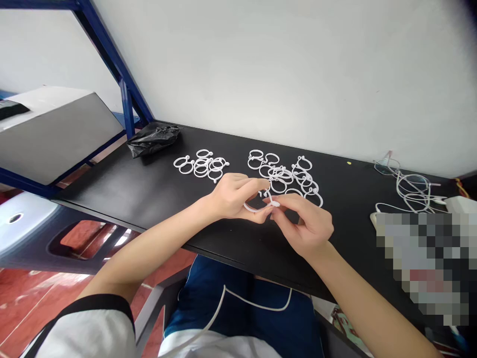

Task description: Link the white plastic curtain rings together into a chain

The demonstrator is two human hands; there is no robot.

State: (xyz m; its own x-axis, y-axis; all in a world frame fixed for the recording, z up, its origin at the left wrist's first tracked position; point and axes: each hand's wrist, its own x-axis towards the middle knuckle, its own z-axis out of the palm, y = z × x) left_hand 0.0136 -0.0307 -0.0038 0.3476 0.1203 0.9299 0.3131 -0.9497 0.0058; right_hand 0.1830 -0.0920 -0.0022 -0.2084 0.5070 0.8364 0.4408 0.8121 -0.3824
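Note:
Both my hands meet over the black table (149, 189), holding one white plastic ring (254, 208) between them. My left hand (234, 196) curls round the ring's left side. My right hand (303, 223) pinches the ring's right end at its small clasp. Just behind my hands lies a pile of several white rings (286, 176). A smaller group of white rings (203, 165) lies further left.
A crumpled black plastic bag (153, 139) sits at the table's back left beside a blue metal frame (122, 79). White cables (412, 191) and a pair of glasses (386, 166) lie at the right. A white cord (238, 298) crosses my lap.

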